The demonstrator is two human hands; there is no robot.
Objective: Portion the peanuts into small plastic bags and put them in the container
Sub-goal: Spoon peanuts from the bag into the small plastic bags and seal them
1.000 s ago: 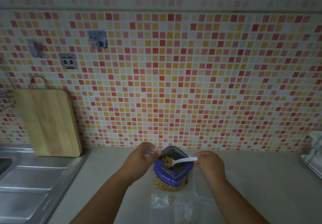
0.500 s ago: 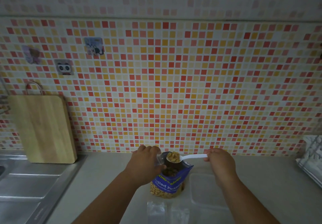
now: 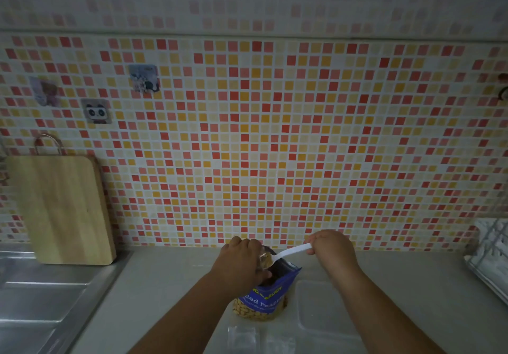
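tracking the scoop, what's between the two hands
Head view: the white spoon spans from the right hand to the small bag in the left hand, above the peanut pouch.

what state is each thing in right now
peanut pouch: open, upright
small bag: pinched by left hand, above pouch
spoon: gripped by right hand, bowl at small bag's mouth
container: beside pouch, looks empty
spare bags: flat on counter
cutting board: leaning on wall

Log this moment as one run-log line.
phase: portioning | left hand: holds small plastic bag over peanut pouch | right hand: holds white spoon, bowl at bag mouth | container: beside pouch
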